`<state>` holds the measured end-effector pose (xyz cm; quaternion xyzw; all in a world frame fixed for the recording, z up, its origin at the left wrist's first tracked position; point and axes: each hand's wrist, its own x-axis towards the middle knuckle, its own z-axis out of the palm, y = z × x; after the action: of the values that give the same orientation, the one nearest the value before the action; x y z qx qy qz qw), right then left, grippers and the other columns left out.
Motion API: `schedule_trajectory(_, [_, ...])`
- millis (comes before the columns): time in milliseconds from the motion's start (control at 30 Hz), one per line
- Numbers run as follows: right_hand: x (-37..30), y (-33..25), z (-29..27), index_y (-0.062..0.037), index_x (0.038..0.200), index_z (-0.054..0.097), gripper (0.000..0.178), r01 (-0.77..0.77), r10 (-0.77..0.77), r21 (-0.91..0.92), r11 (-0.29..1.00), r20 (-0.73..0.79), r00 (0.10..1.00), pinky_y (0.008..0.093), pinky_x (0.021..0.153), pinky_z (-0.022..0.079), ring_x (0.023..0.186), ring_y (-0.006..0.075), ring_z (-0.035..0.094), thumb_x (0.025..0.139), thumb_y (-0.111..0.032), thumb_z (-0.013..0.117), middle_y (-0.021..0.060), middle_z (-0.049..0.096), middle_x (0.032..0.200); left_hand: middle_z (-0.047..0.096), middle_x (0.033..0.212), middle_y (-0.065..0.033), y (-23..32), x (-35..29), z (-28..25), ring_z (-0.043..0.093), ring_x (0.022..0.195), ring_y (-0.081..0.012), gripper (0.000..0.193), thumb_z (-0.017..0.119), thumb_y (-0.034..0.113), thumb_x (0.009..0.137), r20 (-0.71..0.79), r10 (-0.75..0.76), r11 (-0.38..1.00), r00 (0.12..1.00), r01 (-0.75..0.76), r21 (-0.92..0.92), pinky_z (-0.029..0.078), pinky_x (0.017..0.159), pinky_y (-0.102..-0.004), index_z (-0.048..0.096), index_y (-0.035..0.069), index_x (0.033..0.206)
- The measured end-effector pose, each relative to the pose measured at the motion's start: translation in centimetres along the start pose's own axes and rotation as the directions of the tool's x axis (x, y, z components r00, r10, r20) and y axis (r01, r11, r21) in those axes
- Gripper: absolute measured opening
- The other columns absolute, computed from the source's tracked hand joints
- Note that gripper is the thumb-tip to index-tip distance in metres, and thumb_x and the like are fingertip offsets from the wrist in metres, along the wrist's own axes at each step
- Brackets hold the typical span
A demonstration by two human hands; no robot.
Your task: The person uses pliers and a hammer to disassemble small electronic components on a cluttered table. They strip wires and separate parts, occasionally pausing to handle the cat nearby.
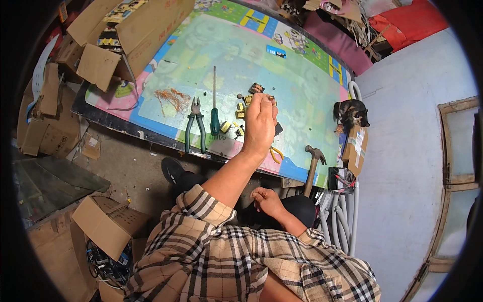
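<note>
My left hand (pixel 259 126) reaches over the low table with its fingers closed. A small brownish bit shows by its fingertips, too small to name. Around it lie several small yellow-and-black electrical parts (pixel 240 114) and a dark part with copper-coloured windings (pixel 256 88). My right hand (pixel 270 202) rests near my thigh, loosely curled, with nothing visible in it. Left of the parts are a green-handled screwdriver (pixel 215 121) and green-handled pliers (pixel 196 123). Beyond the pliers is a tangle of copper wire (pixel 172 99). A yellow-handled tool (pixel 276 154) is partly hidden by my left wrist.
A claw hammer (pixel 314 160) lies across the table's near right edge. A cat (pixel 350 111) sits by a small carton (pixel 356 150) on the right. A large cardboard box (pixel 151 35) stands far left; another box (pixel 100 221) holds cables. Grey pipes (pixel 343 221) lean beside the wall.
</note>
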<state>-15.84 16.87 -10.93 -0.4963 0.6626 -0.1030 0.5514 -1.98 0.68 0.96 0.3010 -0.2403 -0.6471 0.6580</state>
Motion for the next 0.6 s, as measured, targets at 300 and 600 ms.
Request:
schedule_trajectory(300, [-0.3, -10.3, -5.7, -0.0019, 0.127, 0.045, 0.047, 0.405, -0.581, -0.445, 0.799, -0.398, 0.710, 0.0328, 0.062, 0.048, 0.076, 0.0260, 0.058, 0.082, -0.004, 0.061, 0.0194, 0.049, 0.110, 0.059, 0.084, -0.0092, 0.2, -0.4, 0.3, 0.053, 0.069, -0.0108, 0.016, 0.035, 0.015, 0.100, 0.031, -0.001, 0.996, 1.000, -0.002, 0.093, 0.043, 0.063, -0.0246, 0.046, 0.003, 0.096])
schedule_trajectory(600, [1.7, -17.4, -5.5, 0.0001, 0.129, 0.042, 0.047, 0.675, -0.540, 0.095, 0.732, -0.524, 0.659, 0.0232, 0.051, 0.042, 0.061, 0.0080, 0.050, 0.084, 0.000, 0.058, 0.0110, 0.052, 0.110, 0.063, 0.098, -0.0138, -1.0, -0.2, 0.3, 0.060, 0.081, -0.0134, 0.010, 0.047, 0.008, 0.094, 0.003, -0.014, 0.995, 1.000, 0.014, 0.099, 0.049, 0.061, -0.0242, 0.052, 0.000, 0.098])
